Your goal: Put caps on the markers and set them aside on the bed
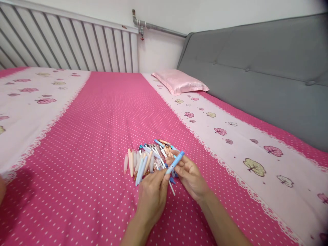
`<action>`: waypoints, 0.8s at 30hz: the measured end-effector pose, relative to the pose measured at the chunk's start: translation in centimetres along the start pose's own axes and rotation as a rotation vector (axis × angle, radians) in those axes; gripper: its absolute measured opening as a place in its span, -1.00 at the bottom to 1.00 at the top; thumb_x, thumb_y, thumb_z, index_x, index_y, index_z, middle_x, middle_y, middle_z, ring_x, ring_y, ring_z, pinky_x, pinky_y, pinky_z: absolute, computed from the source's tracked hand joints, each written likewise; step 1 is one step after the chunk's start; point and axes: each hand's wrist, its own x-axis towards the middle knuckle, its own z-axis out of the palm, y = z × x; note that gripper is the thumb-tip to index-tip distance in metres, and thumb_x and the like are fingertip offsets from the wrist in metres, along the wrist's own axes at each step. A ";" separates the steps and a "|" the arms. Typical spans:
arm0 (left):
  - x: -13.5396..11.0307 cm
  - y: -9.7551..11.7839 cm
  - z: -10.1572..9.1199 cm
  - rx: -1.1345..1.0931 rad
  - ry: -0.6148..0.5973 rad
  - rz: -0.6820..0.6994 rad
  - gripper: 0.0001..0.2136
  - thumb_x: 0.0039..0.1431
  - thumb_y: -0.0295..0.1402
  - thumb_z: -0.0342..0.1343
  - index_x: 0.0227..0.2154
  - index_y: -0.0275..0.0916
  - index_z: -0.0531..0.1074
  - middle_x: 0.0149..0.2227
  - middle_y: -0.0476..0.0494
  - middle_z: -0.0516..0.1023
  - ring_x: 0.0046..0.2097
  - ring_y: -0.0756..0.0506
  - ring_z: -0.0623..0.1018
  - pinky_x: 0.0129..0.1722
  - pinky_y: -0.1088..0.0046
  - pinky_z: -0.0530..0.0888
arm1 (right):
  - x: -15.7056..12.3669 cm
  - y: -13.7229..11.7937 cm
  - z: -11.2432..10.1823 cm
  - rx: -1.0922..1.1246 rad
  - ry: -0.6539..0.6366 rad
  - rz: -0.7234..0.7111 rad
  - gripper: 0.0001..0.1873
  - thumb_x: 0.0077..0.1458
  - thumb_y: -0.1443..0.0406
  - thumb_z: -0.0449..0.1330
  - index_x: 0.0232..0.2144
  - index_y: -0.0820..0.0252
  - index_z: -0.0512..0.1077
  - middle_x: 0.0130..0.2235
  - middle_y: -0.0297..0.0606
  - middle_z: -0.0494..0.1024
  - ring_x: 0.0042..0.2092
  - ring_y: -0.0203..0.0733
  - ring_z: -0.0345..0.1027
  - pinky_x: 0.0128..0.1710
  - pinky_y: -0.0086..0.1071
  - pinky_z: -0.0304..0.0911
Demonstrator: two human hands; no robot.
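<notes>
Pens are heaped on the pink dotted bedspread, just below the centre of the frame. One blue pen is held at the heap's right side, tilted up to the right. Its lower end is clamped between thumb and forefinger of the left hand; the right hand is curled beside it, but whether its fingers are closed on the barrel cannot be told. Two-handed handling of this pen seems to be in hand; for any next move, one firm pinch is needed.
</notes>
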 end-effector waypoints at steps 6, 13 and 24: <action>0.0 0.1 -0.1 0.007 -0.028 0.027 -0.77 0.21 -0.37 -0.12 -0.24 -0.24 0.45 -0.41 -0.12 0.53 -0.37 -0.02 0.49 -0.33 0.46 0.41 | 0.0 0.5 0.0 -0.068 0.056 -0.054 -0.61 -0.17 0.28 0.32 -0.20 0.07 0.40 -0.37 -0.37 0.42 -0.35 -0.34 0.29 -0.31 -0.47 0.23; 0.0 0.0 0.0 0.006 -0.007 0.027 -0.78 0.21 -0.40 -0.11 -0.24 -0.22 0.43 -0.41 -0.09 0.52 -0.37 -0.02 0.49 -0.34 0.48 0.40 | -0.2 -0.2 0.3 0.013 0.003 -0.008 -0.52 -0.11 0.28 0.28 -0.07 0.01 0.33 -0.12 -0.26 0.45 -0.17 -0.24 0.32 -0.15 -0.38 0.22; 0.0 0.0 0.0 -0.004 -0.028 0.027 -0.80 0.20 -0.40 -0.10 -0.27 -0.23 0.43 -0.41 -0.08 0.52 -0.35 -0.03 0.49 -0.32 0.47 0.39 | 0.0 0.4 0.2 -0.022 0.023 -0.073 -0.54 -0.20 0.29 0.34 -0.16 0.04 0.39 -0.34 -0.38 0.41 -0.31 -0.34 0.29 -0.28 -0.48 0.22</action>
